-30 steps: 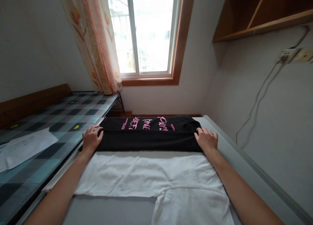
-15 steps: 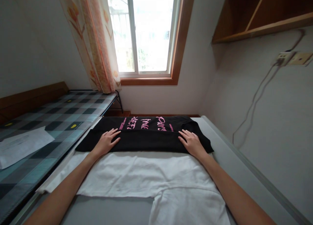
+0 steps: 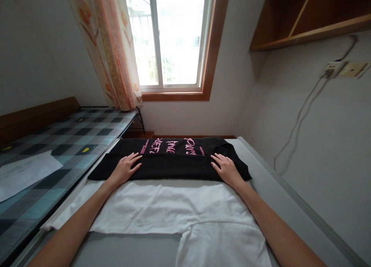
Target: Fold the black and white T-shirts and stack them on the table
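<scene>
A black garment (image 3: 176, 168) with pink lettering lies across a white shirt (image 3: 153, 207) on a pale grey surface (image 3: 130, 249). Its near part is folded over in a long flat strip. My left hand (image 3: 126, 168) rests on the left part of this strip with its fingers spread. On the right part, near the dark collar, lies my right hand (image 3: 226, 168), its fingers also apart. Neither hand grips anything. One sleeve of the white shirt extends toward me at the lower right.
At the left stands a bed with a checked cover (image 3: 66, 139) and a paper sheet (image 3: 29, 172) on it. A curtain (image 3: 113, 50) hangs by the window (image 3: 179, 38). At the right are a wall shelf (image 3: 313, 33) and a cable (image 3: 292, 131) from a socket.
</scene>
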`<state>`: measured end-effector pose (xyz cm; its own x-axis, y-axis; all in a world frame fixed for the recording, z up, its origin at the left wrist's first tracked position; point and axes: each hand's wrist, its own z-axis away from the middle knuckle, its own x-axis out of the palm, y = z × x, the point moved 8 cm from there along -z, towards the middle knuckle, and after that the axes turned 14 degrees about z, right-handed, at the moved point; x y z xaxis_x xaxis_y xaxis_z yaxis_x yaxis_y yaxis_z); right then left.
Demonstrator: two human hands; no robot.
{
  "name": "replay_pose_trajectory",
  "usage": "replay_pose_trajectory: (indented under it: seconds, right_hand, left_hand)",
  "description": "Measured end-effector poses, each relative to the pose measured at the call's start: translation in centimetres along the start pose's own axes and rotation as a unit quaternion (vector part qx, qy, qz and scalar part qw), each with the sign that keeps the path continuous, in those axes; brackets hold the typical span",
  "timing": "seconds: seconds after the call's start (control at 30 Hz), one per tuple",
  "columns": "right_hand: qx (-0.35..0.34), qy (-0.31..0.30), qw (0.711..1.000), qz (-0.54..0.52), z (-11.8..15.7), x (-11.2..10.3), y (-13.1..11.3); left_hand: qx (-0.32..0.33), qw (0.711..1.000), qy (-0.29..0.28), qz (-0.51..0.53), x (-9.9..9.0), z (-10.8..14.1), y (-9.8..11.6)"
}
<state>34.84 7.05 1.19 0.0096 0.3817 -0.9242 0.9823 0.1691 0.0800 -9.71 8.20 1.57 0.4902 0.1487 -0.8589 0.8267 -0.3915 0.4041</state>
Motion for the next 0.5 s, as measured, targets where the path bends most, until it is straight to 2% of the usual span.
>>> replay_pose_trajectory:
  seconds: [0.3, 0.5]
  right_hand:
    - [-0.01, 0.004, 1.0, 0.021, 0.0, -0.4, -0.4]
    - [-0.012, 0.012, 0.999, 0.04, -0.7, -1.7, -0.8]
  left_hand:
    - [-0.003, 1.0, -0.008, -0.007, 0.2, -0.1, -0.1]
    - [-0.013, 0.999, -0.01, -0.03, -0.1, -0.4, 0.4]
